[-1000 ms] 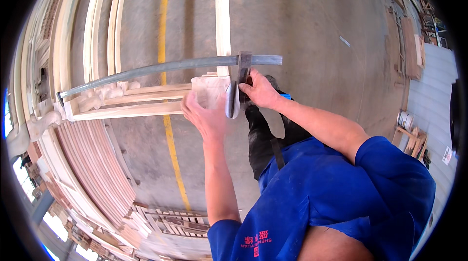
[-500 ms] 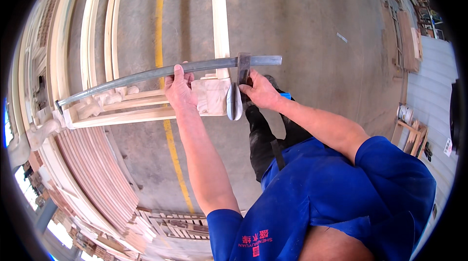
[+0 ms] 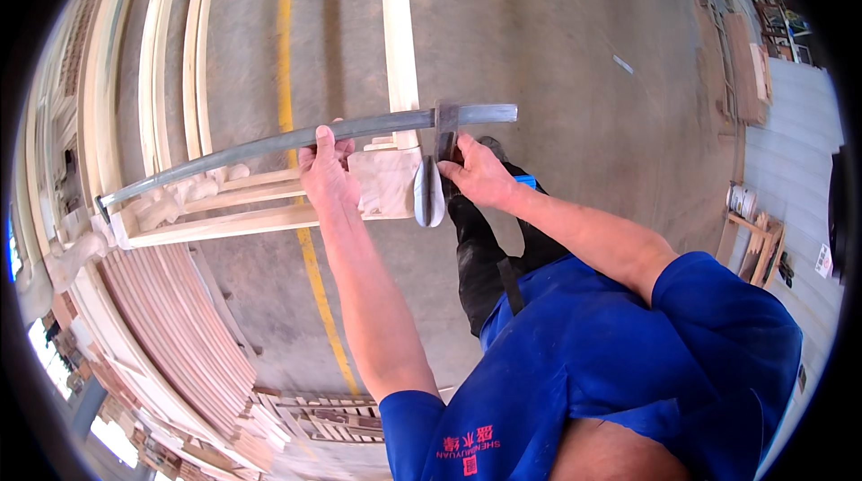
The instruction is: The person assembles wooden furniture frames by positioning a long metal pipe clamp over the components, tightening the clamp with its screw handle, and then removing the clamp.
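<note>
Evidently the long steel bar (image 3: 242, 153) wants support at two places, for the person has a hand on either side of the wooden block (image 3: 382, 185). Left of the block, the left hand (image 3: 328, 174) grasps the bar, thumb across its near face and fingertips showing past its far edge — a grip that probably steadies the span against sagging or twisting. Right of the block, the right hand (image 3: 480, 177) is closed on the dark clamp head (image 3: 445, 122), though part of that grip is hidden; holding there likely governs how the head sits along the bar. The bar passes just beyond the block, on the side away from the blue shirt (image 3: 593, 328), and its hooked end (image 3: 103, 210) lies well to the left of the block, near the far end of the pale wooden frame (image 3: 220, 225). Such a reach along the frame seems to be why the bar runs roughly with its rails. Against the block's right side stands a pale rounded piece (image 3: 435, 198) — perhaps to spread pressure, though its role cannot be told. A long pale beam (image 3: 398, 23) runs away from beyond the block, passing beneath the bar.
</note>
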{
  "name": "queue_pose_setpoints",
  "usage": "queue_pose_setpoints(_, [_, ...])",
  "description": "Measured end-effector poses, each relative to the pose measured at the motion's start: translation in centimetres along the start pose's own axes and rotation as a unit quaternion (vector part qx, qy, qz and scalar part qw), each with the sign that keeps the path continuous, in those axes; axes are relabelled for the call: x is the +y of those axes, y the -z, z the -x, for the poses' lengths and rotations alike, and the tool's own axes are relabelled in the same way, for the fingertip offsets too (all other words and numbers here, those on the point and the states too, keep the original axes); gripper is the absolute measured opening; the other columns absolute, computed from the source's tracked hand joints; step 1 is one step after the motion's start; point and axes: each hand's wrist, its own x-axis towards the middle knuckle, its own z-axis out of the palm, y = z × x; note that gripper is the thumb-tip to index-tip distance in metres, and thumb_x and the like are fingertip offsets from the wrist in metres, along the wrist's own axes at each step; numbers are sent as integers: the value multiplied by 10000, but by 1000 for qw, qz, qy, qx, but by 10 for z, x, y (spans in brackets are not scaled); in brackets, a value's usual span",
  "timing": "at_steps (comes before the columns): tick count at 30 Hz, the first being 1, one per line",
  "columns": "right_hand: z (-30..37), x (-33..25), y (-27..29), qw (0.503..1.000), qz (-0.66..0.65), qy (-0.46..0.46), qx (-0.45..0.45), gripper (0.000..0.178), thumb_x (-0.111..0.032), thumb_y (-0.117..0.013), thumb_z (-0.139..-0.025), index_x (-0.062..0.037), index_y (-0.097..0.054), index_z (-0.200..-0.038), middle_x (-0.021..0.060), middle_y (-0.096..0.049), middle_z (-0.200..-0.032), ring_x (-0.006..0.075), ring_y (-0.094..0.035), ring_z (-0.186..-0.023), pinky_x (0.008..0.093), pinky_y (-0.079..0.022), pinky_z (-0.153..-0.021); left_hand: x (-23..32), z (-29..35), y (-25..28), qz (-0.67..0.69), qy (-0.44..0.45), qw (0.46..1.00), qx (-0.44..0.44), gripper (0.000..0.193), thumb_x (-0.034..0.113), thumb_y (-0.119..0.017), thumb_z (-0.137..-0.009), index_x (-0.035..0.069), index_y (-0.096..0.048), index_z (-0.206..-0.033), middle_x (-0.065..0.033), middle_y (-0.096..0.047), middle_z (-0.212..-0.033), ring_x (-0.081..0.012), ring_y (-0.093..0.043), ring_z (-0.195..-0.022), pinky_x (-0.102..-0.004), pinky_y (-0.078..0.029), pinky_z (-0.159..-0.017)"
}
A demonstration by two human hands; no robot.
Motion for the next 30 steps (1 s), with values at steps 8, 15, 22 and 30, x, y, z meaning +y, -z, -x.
queue_pose_setpoints(8, [-7, 13, -5, 995, 76, 59, -3, 406, -38, -609, -969, 33, -447, -1335, 209, -670, -1141, 326, -647, -1061, 416, -500, -939, -2, -3, 7, -9, -3, 1000, -21, 228, 210, -732, -970, 46, -634, -1095, -96, -726, -1029, -167, -672, -813, -329, -530, -781])
queue_pose_setpoints(15, [-2, -7, -6, 990, 137, 34, -23, 400, -104, -626, -960, 51, -452, -1285, 307, -652, -1116, 505, -595, -1091, 505, -491, -909, -4, -7, 17, -52, -15, 998, -43, 274, 203, -642, -1028, 15, -549, -1204, -123, -699, -1094, -207, -680, -900, -375, -526, -847])
queue_pose_setpoints(22, [-2, -21, -2, 995, 88, 30, -29, 415, -84, -632, -947, 46, -457, -1300, 306, -649, -1128, 504, -597, -1090, 511, -491, -915, -6, -4, 16, -9, -24, 998, -53, 268, 246, -753, -955, 62, -646, -1117, -106, -740, -1038, -156, -668, -815, -319, -529, -793])
queue_pose_setpoints(30, [-5, -16, -2, 994, 89, 47, -40, 395, -80, -642, -935, 53, -474, -1266, 297, -665, -1068, 502, -614, -1049, 503, -500, -891, -1, -3, 27, -63, -25, 996, -60, 307, 222, -733, -967, 4, -627, -1155, -100, -730, -1022, -166, -665, -839, -331, -537, -813])
